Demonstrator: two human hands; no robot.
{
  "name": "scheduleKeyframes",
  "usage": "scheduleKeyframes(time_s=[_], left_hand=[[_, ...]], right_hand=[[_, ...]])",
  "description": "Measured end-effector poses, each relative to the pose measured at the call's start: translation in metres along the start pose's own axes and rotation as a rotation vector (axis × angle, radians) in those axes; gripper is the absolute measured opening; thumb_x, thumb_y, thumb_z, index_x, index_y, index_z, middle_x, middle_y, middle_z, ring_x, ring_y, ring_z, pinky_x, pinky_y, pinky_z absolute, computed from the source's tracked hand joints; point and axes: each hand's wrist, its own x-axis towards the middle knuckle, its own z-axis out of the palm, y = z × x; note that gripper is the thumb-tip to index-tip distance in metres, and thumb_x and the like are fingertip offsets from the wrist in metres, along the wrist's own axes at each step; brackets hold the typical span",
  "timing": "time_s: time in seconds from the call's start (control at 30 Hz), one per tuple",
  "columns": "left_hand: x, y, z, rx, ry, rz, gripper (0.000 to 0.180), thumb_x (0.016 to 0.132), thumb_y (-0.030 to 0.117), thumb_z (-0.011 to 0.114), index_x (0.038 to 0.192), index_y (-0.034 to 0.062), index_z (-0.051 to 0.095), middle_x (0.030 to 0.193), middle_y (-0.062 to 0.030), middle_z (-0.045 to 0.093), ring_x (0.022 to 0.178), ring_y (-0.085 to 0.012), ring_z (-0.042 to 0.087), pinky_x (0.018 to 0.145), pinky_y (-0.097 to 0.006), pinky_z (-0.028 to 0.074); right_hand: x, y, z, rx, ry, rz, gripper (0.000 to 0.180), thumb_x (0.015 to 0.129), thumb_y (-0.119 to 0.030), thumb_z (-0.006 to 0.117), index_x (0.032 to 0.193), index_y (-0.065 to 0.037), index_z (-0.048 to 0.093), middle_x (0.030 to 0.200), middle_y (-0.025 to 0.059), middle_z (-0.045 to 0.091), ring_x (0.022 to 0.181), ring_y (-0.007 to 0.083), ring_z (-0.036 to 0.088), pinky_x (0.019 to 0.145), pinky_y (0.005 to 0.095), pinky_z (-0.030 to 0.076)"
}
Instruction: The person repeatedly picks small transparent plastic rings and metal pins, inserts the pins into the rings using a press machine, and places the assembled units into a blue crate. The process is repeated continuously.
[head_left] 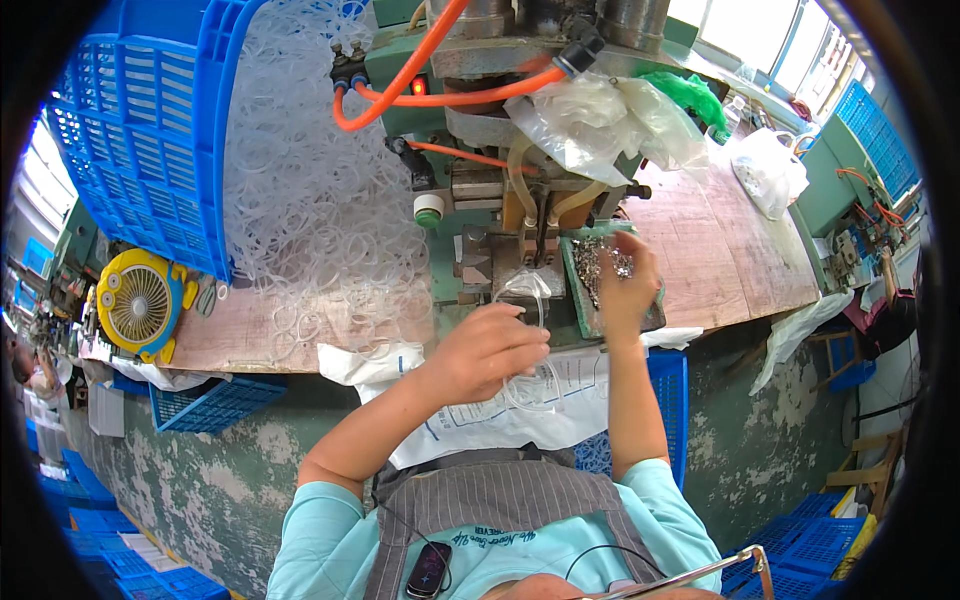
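"What did the left hand [488,350] have?"

"A clear plastic loop [543,312], I thought. The fingers were bent and drawn close together on it, and the loop rose past the fingertips, just in front of the machine [478,185]. More clear tubing [535,405] hung below that hand, over a white sheet [470,420]"

"And the right hand [630,285]?"

"That one was over the green tray [588,318], fingers half curled beside the small metal bits [592,270]. It was blurred, so I couldn't tell whether it had hold of one"

"Were there more loops about?"

"A big heap of loops [310,170] lay on the table [720,250], left of the machine, thinning out toward the front edge. A blue crate [212,130] was just left of the heap, and a yellow fan [137,305] stood near the crate's lower end"
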Motion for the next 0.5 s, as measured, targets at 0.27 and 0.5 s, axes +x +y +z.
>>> scheduleKeyframes(time_s=[0.27, 0.5], left_hand=[[-0.004, -0.004, 0.000, -0.059, 0.026, -0.024, 0.032, 0.073, 0.006, 0.075, 0.104, 0.0068, 0.068, 0.108, -0.0092, 0.068, 0.091, -0.0274, 0.065, 0.090, -0.046, 0.050], [-0.008, -0.004, -0.004, 0.118, 0.000, 0.026, 0.036, 0.076, 0.011, 0.074, 0.110, 0.0092, 0.065, 0.110, -0.0082, 0.066, 0.094, -0.0252, 0.064, 0.091, -0.045, 0.048]], right_hand=[[-0.004, 0.068, -0.049, -0.264, -0.435, 0.153, 0.020, 0.081, -0.015, 0.071, 0.099, -0.008, 0.067, 0.089, 0.0094, 0.068, 0.080, 0.0273, 0.064, 0.073, 0.0384, 0.051], [-0.012, 0.070, -0.019, -0.255, -0.363, 0.102, 0.014, 0.082, -0.017, 0.072, 0.090, -0.006, 0.067, 0.080, 0.0102, 0.065, 0.071, 0.0280, 0.062, 0.066, 0.0368, 0.049]])
